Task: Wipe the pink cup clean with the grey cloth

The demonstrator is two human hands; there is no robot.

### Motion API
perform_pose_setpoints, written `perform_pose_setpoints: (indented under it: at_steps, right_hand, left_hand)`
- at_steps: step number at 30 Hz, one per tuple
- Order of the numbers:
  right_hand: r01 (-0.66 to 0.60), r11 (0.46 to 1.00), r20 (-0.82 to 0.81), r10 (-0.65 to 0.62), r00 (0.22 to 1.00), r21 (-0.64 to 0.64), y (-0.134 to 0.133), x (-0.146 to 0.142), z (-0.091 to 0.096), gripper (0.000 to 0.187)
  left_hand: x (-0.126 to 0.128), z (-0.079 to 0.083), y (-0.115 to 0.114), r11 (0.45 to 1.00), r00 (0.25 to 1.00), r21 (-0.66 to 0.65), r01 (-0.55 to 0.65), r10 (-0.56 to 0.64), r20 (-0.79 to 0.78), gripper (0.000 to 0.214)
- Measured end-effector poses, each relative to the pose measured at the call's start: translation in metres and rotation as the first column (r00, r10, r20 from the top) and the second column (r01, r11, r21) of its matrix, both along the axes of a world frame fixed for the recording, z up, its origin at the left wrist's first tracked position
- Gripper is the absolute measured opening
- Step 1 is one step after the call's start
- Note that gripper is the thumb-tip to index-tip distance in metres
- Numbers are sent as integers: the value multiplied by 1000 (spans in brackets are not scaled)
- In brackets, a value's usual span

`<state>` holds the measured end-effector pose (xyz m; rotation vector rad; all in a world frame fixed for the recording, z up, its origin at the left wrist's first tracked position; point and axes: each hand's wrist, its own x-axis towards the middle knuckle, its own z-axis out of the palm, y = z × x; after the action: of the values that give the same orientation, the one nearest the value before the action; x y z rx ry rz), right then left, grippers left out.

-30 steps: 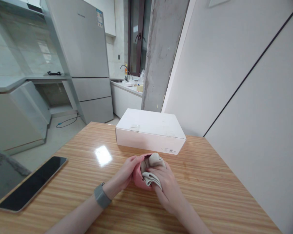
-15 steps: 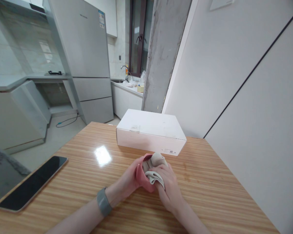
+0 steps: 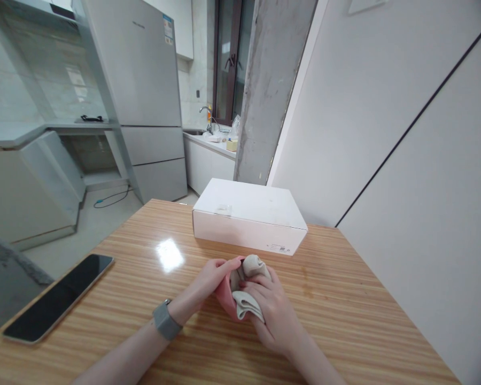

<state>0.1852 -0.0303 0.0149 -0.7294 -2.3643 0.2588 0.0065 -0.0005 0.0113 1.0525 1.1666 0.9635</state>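
A small pink cup (image 3: 225, 295) rests tilted on the wooden table (image 3: 344, 299), just in front of me. My left hand (image 3: 206, 280) wraps round its left side and rim. My right hand (image 3: 270, 313) grips a beige cloth (image 3: 246, 280), whose bunched end is stuffed into the mouth of the cup. A grey watch sits on my left wrist.
A closed white box (image 3: 248, 214) lies on the table right behind my hands. A dark phone (image 3: 58, 297) lies near the table's left edge. A white wall runs along the right side. A fridge (image 3: 136, 96), counters and a sink stand farther back.
My hands, the cup and the cloth have shifted slightly. My left fingers now reach further over the cup's rim, and less of the pink shows.
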Motion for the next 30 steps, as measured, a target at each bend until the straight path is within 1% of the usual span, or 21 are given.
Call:
perform_pose_setpoints:
  at_steps: [2,4,7,9,11,13,15,17,19,21,22,23,25,27,28,30]
  right_hand:
    - [26,999,23,-25,999,-25,0,-1,-1,18]
    - [81,995,41,-79,996,-62,0,-2,-1,20]
    - [161,976,61,-153,986,-150,-1,-4,-2,21]
    - [183,960,44,-177,983,-214,-2,-6,-3,23]
    - [190,950,-9,-198,980,-247,-1,-7,-5,25]
    - [202,954,-53,-218,974,-223,1,-6,-8,26]
    - [204,969,-59,-214,975,-138,4,-2,-10,26]
    - [176,984,-42,-178,983,-35,8,5,-12,27]
    - [117,993,-25,-117,993,32,12,14,-11,28]
    - [38,998,-19,-37,999,51,16,21,-8,28]
    - [-7,999,-20,8,1000,48,18,23,-5,29]
    - [-51,998,-25,52,998,40,18,25,-3,28]
    - [-108,994,-38,109,993,17,18,28,2,28]
    - [-121,993,-46,120,992,-6,17,30,6,27]
    - [-119,993,-47,118,992,-16,16,31,7,27]
    - [-119,992,-42,118,992,-35,15,31,8,27]
  left_hand:
    - [-1,-2,1,999,999,-29,-18,19,40,46]
    - [-1,-4,2,996,995,-72,-53,59,85,45]
    - [-2,-7,4,987,985,-112,-114,127,121,43]
    - [0,-9,4,981,975,-118,-151,168,145,43]
    - [4,-12,2,977,961,-118,-178,198,190,44]
    - [9,-15,-1,978,944,-103,-180,202,262,41]
    - [14,-16,-6,982,922,-82,-169,187,338,37]
    - [17,-15,-10,991,893,-70,-116,135,428,33]
    - [19,-13,-12,998,831,-67,5,33,555,32]
    - [21,-11,-11,989,735,-71,129,-47,676,39]
    - [22,-11,-11,984,693,-77,163,-58,718,39]
    - [22,-11,-10,981,669,-85,174,-54,742,38]
    - [24,-12,-10,979,649,-96,177,-43,759,36]
    - [23,-12,-10,980,672,-85,180,-59,739,35]
    - [23,-13,-11,980,709,-85,180,-69,702,36]
    - [20,-14,-11,982,835,-110,155,-71,545,35]
